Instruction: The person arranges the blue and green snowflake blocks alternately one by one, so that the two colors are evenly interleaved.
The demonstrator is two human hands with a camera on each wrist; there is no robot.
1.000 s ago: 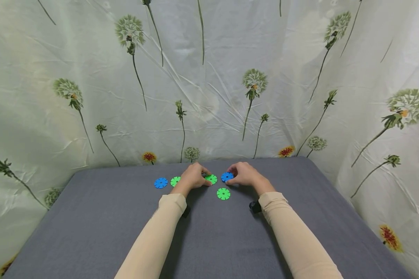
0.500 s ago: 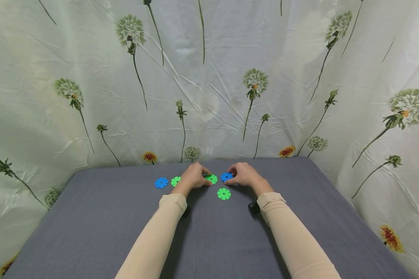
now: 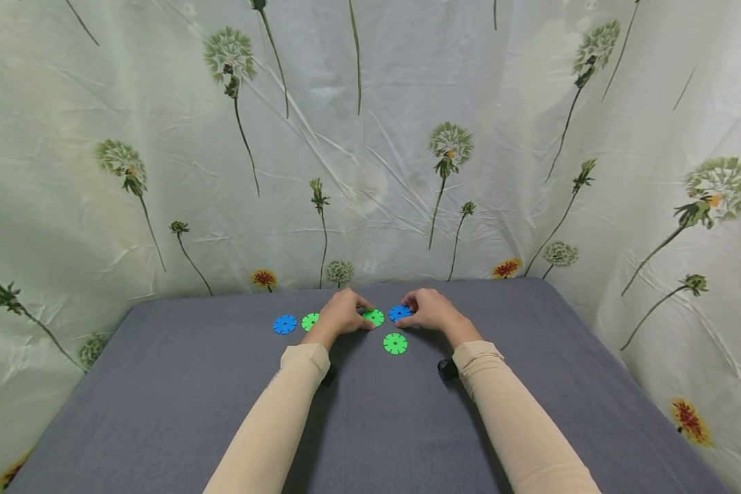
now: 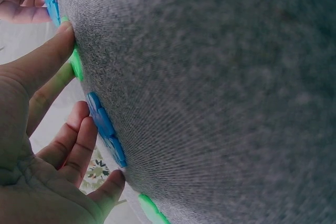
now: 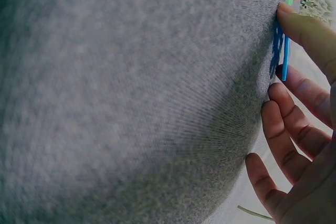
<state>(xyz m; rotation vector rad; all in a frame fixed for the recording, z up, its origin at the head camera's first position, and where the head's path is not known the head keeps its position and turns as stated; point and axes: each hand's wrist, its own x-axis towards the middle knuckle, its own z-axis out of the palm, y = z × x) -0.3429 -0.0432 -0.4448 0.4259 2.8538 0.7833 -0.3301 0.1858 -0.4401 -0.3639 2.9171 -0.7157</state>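
My left hand pinches a notched green disc between thumb and index finger on the cloth. Just right of it, my right hand pinches a notched blue disc, seen edge-on and slightly raised in the right wrist view. A small gap separates these two discs. Nearer to me lies another green disc. The left wrist view shows a blue disc by my left hand's other fingers, which the hand hides in the head view. Left of that hand lie a green disc and a blue disc.
A grey cloth covers the table. Behind and to the right hangs a pale curtain printed with dandelions, meeting the table's far edge. Black wrist cameras sit under both cuffs.
My right hand has shifted the blue disc slightly left, narrowing the gap to the green disc in my left hand. The left hand and the loose discs keep their places.
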